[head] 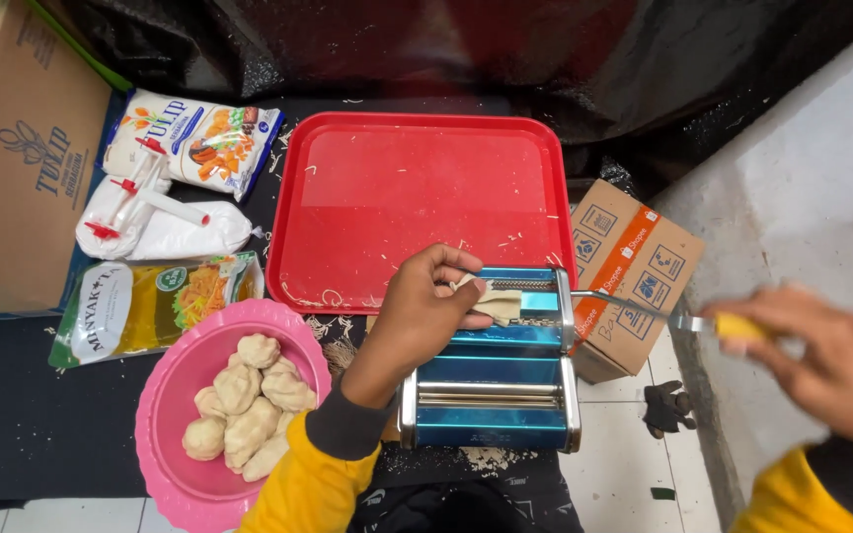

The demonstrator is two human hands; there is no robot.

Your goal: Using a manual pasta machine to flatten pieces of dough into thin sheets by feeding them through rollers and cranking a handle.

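A blue and chrome pasta machine (pixel 494 367) stands in the middle, in front of a red tray (pixel 417 188). My left hand (pixel 425 314) rests on top of the machine and holds a flat piece of dough (pixel 494 299) at the cutter rollers. My right hand (pixel 814 345), blurred by motion, grips the yellow handle of the crank (pixel 683 320) that sticks out of the machine's right side. A pink bowl (pixel 178 395) with several dough balls (pixel 245 405) sits to the left of the machine.
Bits of cut dough lie on the red tray and around the machine. Bags of flour and oil (pixel 165 237) lie at the left beside a large cardboard box (pixel 12 148). A small cardboard box (pixel 629 271) stands right of the machine, next to a white wall (pixel 802 197).
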